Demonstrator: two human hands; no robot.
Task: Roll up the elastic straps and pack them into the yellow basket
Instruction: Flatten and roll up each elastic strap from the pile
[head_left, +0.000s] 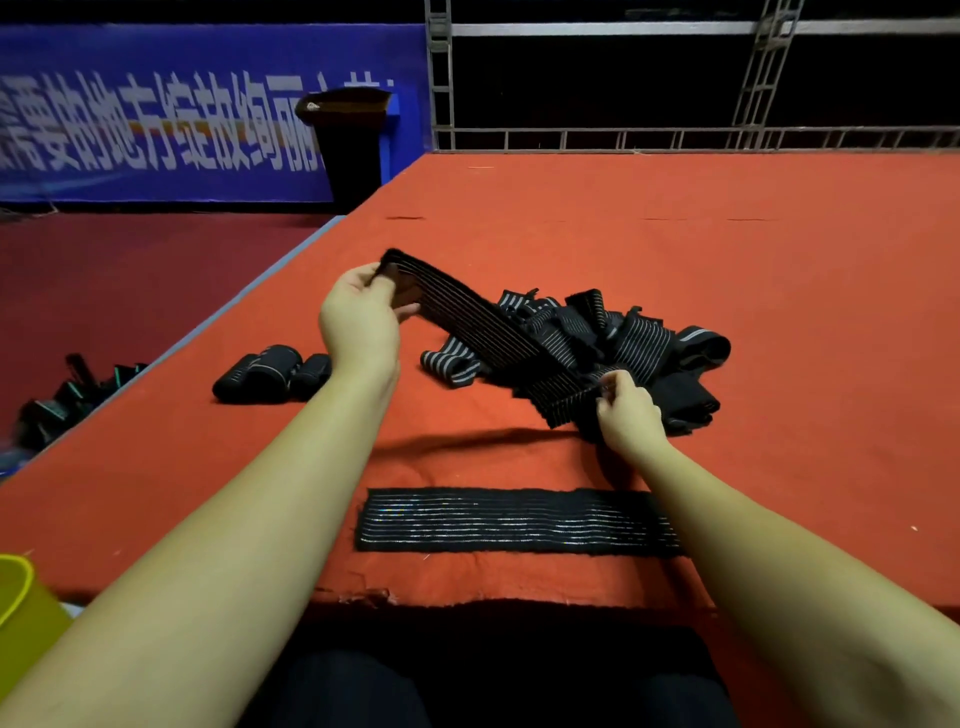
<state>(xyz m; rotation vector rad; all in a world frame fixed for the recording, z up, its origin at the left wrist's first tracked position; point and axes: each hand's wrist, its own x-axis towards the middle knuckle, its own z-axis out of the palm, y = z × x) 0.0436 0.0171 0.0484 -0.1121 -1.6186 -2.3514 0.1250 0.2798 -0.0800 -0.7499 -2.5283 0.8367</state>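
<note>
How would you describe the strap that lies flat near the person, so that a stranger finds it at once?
Start at the red table and look at its near edge, between the two forearms. The flat strap lies there alone, black with thin pale lines, spread out full length. The pile is tangled, the rolls are wound up, and another strap is held in the air.

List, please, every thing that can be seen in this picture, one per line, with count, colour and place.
held strap: one, black with thin pale lines, stretched between both hands
strap pile: several, black with grey stripes, right of centre
flat strap: one, black, near table edge
rolled straps: about two, black, left on table
yellow basket: one, lower left corner
table: one, orange-red cover
bin: one, black, far left
banner: one, blue, back wall
left hand: grips strap's far end
right hand: pinches strap's near end
</note>
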